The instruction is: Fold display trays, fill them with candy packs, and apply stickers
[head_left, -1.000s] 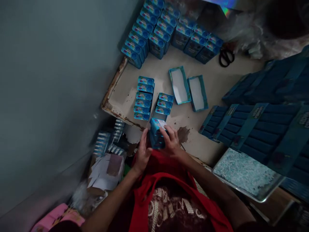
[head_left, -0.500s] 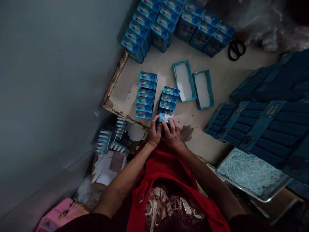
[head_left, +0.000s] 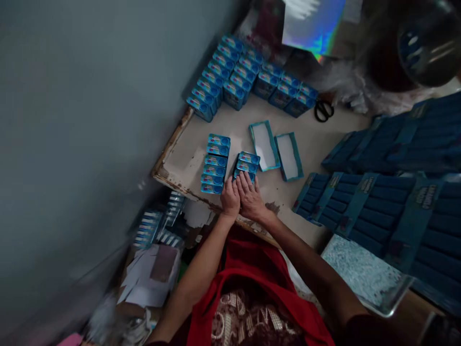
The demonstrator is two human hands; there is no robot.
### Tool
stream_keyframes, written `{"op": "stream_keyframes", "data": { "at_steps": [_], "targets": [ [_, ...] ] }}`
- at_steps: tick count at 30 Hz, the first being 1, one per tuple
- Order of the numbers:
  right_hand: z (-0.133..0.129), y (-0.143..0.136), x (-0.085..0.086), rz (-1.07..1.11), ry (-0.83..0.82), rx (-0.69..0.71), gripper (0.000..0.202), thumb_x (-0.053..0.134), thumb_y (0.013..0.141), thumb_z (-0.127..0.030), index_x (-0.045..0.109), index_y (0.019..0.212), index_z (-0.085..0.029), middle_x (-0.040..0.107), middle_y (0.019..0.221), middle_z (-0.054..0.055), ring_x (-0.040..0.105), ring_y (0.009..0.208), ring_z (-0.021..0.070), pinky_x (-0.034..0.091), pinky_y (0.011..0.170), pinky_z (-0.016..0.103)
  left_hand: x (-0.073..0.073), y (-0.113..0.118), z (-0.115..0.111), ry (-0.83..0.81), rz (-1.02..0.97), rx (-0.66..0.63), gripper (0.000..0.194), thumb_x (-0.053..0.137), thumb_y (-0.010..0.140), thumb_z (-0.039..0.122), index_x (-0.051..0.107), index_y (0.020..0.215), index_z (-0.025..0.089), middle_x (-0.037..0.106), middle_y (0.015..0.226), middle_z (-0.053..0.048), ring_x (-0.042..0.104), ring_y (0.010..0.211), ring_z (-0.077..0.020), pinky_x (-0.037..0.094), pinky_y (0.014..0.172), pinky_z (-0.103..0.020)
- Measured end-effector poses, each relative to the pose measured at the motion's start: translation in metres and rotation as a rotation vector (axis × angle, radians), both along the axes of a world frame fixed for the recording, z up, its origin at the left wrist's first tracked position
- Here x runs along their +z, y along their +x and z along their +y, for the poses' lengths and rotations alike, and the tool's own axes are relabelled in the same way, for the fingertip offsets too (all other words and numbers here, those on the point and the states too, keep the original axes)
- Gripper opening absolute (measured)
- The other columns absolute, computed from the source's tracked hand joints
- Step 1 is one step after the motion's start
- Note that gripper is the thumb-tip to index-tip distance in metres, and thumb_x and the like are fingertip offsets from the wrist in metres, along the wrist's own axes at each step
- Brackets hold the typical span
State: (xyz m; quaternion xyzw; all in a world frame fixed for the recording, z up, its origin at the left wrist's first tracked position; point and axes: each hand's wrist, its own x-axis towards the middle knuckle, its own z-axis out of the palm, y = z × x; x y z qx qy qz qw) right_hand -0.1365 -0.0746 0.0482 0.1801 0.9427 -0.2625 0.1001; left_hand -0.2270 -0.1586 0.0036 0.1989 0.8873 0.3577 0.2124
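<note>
My left hand point(head_left: 230, 197) is at the near end of a short row of small blue tins point(head_left: 249, 157) with printed lids. Its fingers are closed and bent down by the row's left side; whatever lies under them is hidden. My right hand point(head_left: 251, 197) has its fingers stretched over the nearest visible tin, close beside the left. The hands cover the row's near end. A longer row of matching tins point(head_left: 215, 171) stands just to the left. Beyond the short row lie two shallow blue box trays point(head_left: 265, 168) with white insides.
More blue tins point(head_left: 234, 99) stand upright at the back of the worn table point(head_left: 180, 156). Black-handled scissors point(head_left: 323, 111) lie beside them. Stacked blue packs point(head_left: 374, 202) fill the right side, with a metal tray point(head_left: 398, 290) of pale blue pieces below.
The tin that was tilted between both hands is now hidden from view. My right fingers have stretched forward over the row. The camera view has shifted, showing more of the back.
</note>
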Motion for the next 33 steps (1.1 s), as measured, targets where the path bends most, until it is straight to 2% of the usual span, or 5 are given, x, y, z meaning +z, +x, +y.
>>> {"op": "stream_keyframes", "data": {
  "at_steps": [6,12,18,28,33],
  "targets": [
    [0.133,-0.044,0.052,0.355,0.015,-0.219,0.043,0.06,0.104,-0.04,0.07,0.144,-0.025,0.071,0.148,0.016,0.065,0.141,0.0335,0.051,0.122,0.06,0.052,-0.003,-0.008,0.099,0.234,-0.278,0.035,0.051,0.112,0.033,0.07,0.138,0.019,0.07,0.147,-0.019,0.064,0.145,-0.0296,0.053,0.122,-0.05],
    [0.262,-0.206,-0.001,0.308,0.34,-0.307,0.098,0.056,0.099,-0.078,0.035,0.172,-0.016,0.035,0.177,0.026,0.026,0.168,0.0469,0.031,0.129,0.075,0.075,-0.064,0.087,-0.024,0.417,-0.716,0.042,0.06,0.107,0.036,0.068,0.146,0.021,0.057,0.164,-0.018,0.043,0.161,-0.0391,0.029,0.134,-0.067],
    [0.256,-0.268,-0.04,0.197,0.408,-0.29,0.106,0.05,0.102,-0.077,0.025,0.174,-0.003,0.02,0.179,0.035,0.013,0.171,0.0502,0.013,0.129,0.082,0.049,-0.103,0.147,-0.308,0.131,-0.947,0.057,0.055,0.107,0.061,0.069,0.146,0.022,0.075,0.131,-0.018,0.071,0.122,-0.0378,0.054,0.103,-0.049],
    [0.231,-0.275,-0.043,0.201,0.409,-0.301,0.087,0.059,0.104,-0.054,0.034,0.172,-0.006,0.031,0.177,0.031,0.02,0.17,0.0475,0.011,0.133,0.079,0.058,-0.076,0.097,-0.421,0.04,-0.891,0.066,0.055,0.107,0.06,0.053,0.163,0.023,0.069,0.142,-0.021,0.073,0.118,-0.0374,0.052,0.101,-0.05],
    [0.235,-0.277,-0.039,0.12,0.389,-0.31,0.081,0.06,0.1,-0.034,0.032,0.173,-0.011,0.029,0.178,0.029,0.022,0.169,0.0467,0.021,0.13,0.076,0.049,-0.078,0.128,-0.298,0.166,-0.898,0.052,0.072,0.102,0.046,0.067,0.144,0.015,0.071,0.135,-0.022,0.065,0.126,-0.0369,0.053,0.102,-0.046]
  ]
}}
